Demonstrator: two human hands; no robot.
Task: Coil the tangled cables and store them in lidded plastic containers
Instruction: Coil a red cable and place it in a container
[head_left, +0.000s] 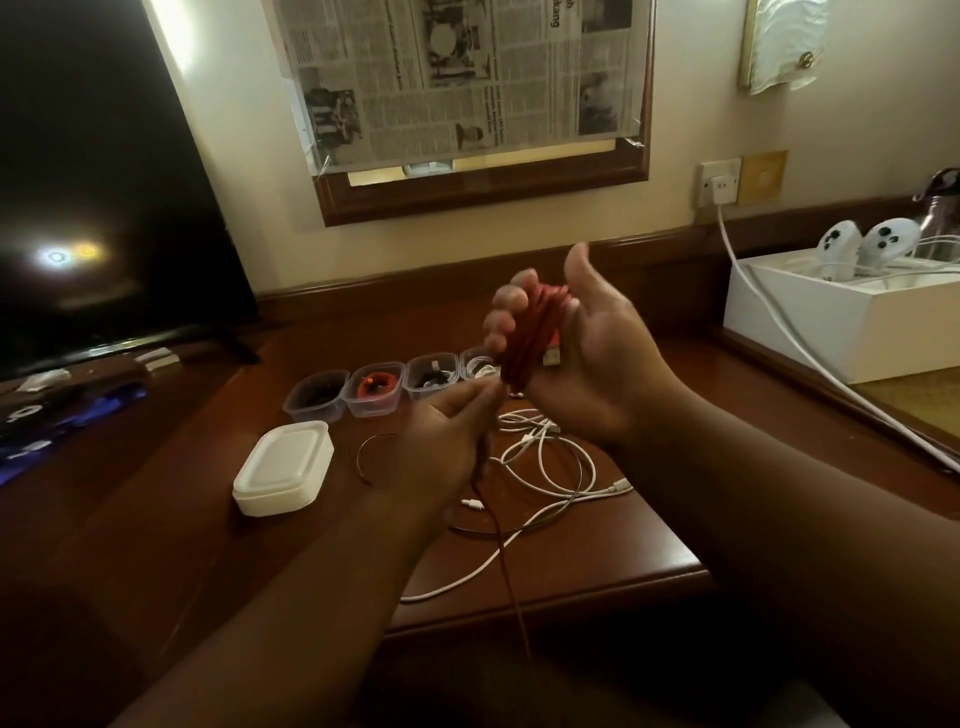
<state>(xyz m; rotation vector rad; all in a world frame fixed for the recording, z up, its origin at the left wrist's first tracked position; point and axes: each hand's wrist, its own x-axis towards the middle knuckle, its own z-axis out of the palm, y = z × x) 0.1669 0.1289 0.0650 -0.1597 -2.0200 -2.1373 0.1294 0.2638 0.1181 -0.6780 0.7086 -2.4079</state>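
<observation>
Gripped in the right hand (587, 358), raised above the desk (597, 551): red cable (524, 332) coil, fingers curled round it | red tail pinched by left hand (441, 441) below | white cables (550, 467) left loose on desk | four open containers (374, 389) ranged behind | lids (283, 467) stacked at left

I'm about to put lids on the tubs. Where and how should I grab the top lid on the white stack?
Pinch the top lid across its short sides, coming from above: the lid stack lies flat on the desk with rims overhanging, and its surroundings look free. Both hands are busy with the red cable.
</observation>
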